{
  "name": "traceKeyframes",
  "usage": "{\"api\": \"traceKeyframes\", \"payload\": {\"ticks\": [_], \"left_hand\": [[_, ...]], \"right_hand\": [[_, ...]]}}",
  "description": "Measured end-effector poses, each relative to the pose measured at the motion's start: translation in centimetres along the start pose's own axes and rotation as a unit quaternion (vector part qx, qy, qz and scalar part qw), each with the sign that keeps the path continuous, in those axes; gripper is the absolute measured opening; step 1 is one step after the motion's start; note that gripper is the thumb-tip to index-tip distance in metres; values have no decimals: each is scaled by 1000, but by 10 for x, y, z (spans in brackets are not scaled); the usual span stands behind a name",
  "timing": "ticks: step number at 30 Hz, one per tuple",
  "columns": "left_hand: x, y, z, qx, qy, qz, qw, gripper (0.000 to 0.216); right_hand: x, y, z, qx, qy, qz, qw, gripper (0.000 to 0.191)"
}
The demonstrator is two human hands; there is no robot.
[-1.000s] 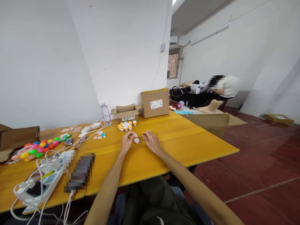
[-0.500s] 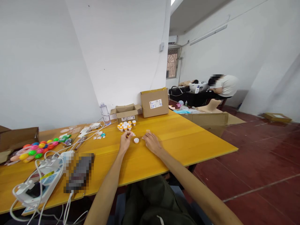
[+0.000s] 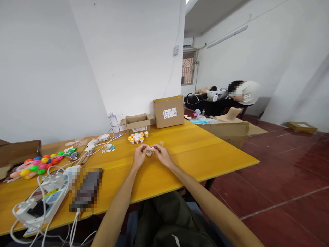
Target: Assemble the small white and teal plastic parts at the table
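Several small white and teal plastic pieces (image 3: 109,148) lie loose at left on the glossy yellow-brown wooden table (image 3: 195,154), well apart from the hands. Right of them, on the far side, small orange-and-white round-topped pieces (image 3: 137,138) stand bunched together.

Left hand (image 3: 139,156): thumb and forefinger pinch a tiny white plastic piece (image 3: 151,148). Piece is between the two hands, at the far edge of a small round pale cup-like part (image 3: 148,154) on the table. Whether it is one piece or two meeting cannot be told at this size.

Right hand (image 3: 162,156): fingertips drawn together at the piece's right side, apparently pinching it; exact contact hidden. Just far of this hand, a small clear plastic piece (image 3: 161,143).

Judgement on handling: keep both pinches light and level, since hard squeezing could flick so small a piece away. Let one hand hold firm while the other makes fine turns. Check alignment before adding pressure. Keep knuckles off the round part; a nudge could shift it.
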State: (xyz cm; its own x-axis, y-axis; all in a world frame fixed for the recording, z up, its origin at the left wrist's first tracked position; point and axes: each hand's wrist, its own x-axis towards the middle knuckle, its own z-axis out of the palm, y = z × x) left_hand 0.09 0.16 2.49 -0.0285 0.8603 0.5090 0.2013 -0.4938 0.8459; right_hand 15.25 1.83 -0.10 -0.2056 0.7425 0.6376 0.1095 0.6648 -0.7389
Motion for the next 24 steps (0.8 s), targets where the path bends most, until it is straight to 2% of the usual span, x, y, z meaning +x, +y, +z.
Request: {"api": "traceKeyframes", "payload": {"ticks": [10,14,18,24], "left_hand": [[-2,1,5,-42,-44,-11,998,23],[-2,1,6,-33,-40,-5,999,22],[-2,2,5,-2,-10,6,1000,20],[-3,6,5,5,14,1,1000,19]], "right_hand": [[-3,-2,-1,81,-8,58,995,22],[-2,0,1,124,-6,88,988,24],[-3,-1,2,132,27,80,988,26],[-6,-7,1,66,63,31,995,26]]}}
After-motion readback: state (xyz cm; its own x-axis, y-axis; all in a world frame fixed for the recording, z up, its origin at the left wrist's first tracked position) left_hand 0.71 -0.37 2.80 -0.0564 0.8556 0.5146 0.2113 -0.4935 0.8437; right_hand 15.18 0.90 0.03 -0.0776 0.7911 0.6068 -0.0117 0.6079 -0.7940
